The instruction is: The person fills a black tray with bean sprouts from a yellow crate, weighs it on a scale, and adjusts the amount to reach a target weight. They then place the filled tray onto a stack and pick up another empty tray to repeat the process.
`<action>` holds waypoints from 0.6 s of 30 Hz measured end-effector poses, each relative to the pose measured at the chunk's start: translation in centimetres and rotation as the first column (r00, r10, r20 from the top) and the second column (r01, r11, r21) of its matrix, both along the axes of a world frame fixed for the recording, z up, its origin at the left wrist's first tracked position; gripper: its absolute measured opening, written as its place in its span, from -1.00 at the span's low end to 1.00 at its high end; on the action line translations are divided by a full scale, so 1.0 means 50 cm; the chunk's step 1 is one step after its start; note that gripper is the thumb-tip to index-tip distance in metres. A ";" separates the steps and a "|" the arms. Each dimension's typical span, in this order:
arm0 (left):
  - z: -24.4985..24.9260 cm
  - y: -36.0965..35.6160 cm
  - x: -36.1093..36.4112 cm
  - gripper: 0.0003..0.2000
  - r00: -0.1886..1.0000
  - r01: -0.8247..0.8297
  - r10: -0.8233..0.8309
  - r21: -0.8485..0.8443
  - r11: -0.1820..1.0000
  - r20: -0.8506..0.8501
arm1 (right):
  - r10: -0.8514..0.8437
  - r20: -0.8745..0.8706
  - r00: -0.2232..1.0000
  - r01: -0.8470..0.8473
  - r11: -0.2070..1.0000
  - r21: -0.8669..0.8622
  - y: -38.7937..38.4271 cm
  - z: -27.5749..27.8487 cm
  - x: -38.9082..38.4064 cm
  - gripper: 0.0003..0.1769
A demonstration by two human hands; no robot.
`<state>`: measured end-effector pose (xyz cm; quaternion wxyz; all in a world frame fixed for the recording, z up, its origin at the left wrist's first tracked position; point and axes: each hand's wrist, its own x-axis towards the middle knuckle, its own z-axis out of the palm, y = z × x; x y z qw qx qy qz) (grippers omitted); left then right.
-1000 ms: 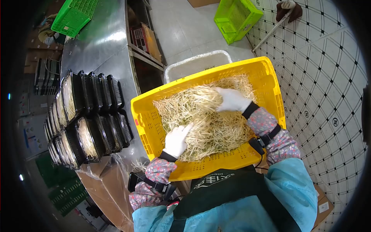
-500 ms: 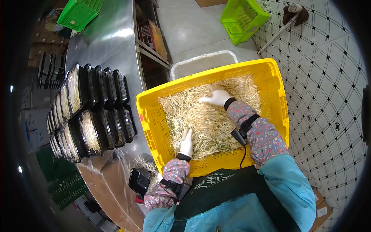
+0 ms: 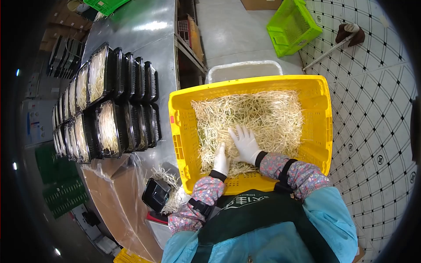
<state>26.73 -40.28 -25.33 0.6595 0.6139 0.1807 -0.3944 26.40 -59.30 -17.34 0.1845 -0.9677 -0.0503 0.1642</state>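
A yellow plastic crate point(image 3: 318, 114) holds a broad layer of pale bean sprouts point(image 3: 267, 109). My right hand point(image 3: 246, 145), in a white glove, lies on the sprouts near the crate's front side, its fingers spread and nothing gripped. Just left of it, my left hand point(image 3: 221, 162), also gloved, rests edge-on against the sprouts with fingers stretched out; the fingertips are partly hidden. The two hands are close together. Both wrists have dark bands over flowered sleeves.
Several black trays packed with sprouts point(image 3: 107, 127) stand stacked on the steel table point(image 3: 151, 33) at left. An empty black tray point(image 3: 156, 195) sits beside loose sprouts and a cardboard box point(image 3: 118, 193). Behind the crate are a white tub point(image 3: 245, 70) and a green crate point(image 3: 294, 26).
My right hand has come from the back of the sprouts toward the front, beside my left hand. Its fingers are now more spread. The view has shifted slightly.
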 end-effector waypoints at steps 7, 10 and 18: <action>0.355 0.079 0.054 -0.45 0.963 -0.096 0.124 -0.125 0.987 0.238 | -0.128 -0.219 0.967 0.136 0.991 0.021 -0.160 -0.042 0.136 0.34; 0.452 0.191 0.043 -0.54 0.805 -0.287 0.102 0.234 0.929 0.584 | -0.142 -0.069 0.987 0.142 0.990 -0.006 -0.184 -0.075 0.137 0.39; 0.431 0.582 -0.104 -0.50 0.435 -0.899 0.060 0.429 0.090 0.899 | -0.002 0.069 0.998 -0.006 0.993 0.117 -0.069 -0.031 0.016 0.54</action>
